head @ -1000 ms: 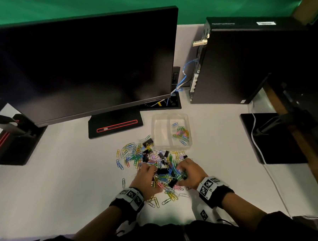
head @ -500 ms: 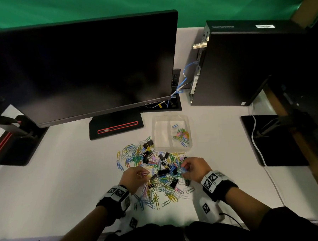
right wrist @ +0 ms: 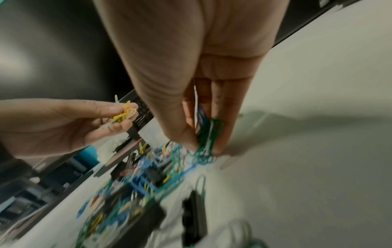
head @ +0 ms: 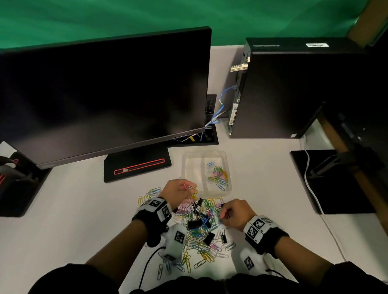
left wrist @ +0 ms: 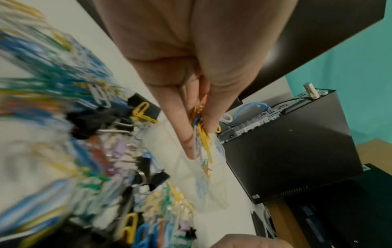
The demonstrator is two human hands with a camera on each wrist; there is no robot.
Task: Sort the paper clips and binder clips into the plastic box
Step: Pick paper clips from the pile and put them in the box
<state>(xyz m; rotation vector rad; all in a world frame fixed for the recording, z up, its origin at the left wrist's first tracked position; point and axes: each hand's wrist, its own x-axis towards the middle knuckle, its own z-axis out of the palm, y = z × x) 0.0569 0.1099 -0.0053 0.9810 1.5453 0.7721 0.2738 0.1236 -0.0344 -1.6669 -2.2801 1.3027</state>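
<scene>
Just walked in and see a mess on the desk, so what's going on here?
A person is sorting a heap of clips into a clear plastic box. The left hand pinches a few paper clips near the box. The right hand pinches green and blue paper clips at the heap. The box's right compartment holds paper clips; black binder clips remain in the heap.

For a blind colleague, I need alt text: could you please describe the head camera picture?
Over a white desk, the left hand lifts pinched paper clips toward a clear plastic box, while the right hand pinches clips at the mixed pile. Behind stand a dark monitor and a black computer case.
</scene>
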